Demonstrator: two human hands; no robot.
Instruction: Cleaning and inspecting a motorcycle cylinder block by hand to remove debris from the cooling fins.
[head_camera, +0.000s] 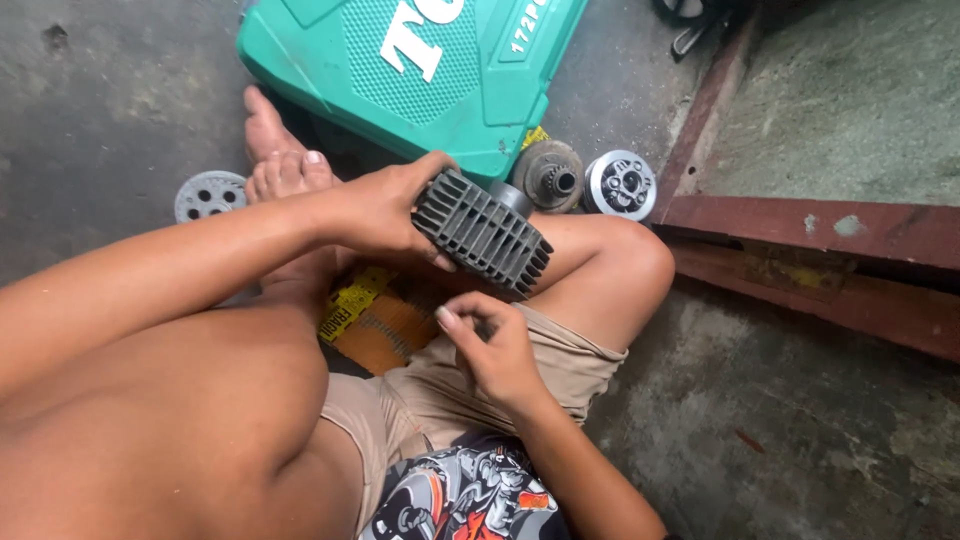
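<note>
A: How many finned parts are there?

B: One. A single dark finned engine cylinder (482, 232), tilted, its far end toward four o'clock, resting above the person's knee. The left hand (385, 205) has its grip closed around the cylinder's upper end, thumb on top, fingers beneath.

A: And the other hand?

B: The right hand (495, 345) sits just below the cylinder at six o'clock from it, apart from it. Fingers curled with the tips pinched together; whether anything small sits between them I cannot tell.

A: Round metal parts on the floor?

B: Three. One dark clutch hub (548, 175) and one bright silver clutch plate (620, 184), side by side at two o'clock from the cylinder. One grey perforated disc (209, 193) well apart at nine o'clock, beside the one bare foot (280, 160).

A: Anything larger?

B: One green plastic tool case (400, 70) at twelve o'clock, lying on the concrete floor (90, 120). One orange and yellow box (375, 320) lies under the legs at seven o'clock from the cylinder. One rusty red steel beam (820, 235) runs at three o'clock.
</note>
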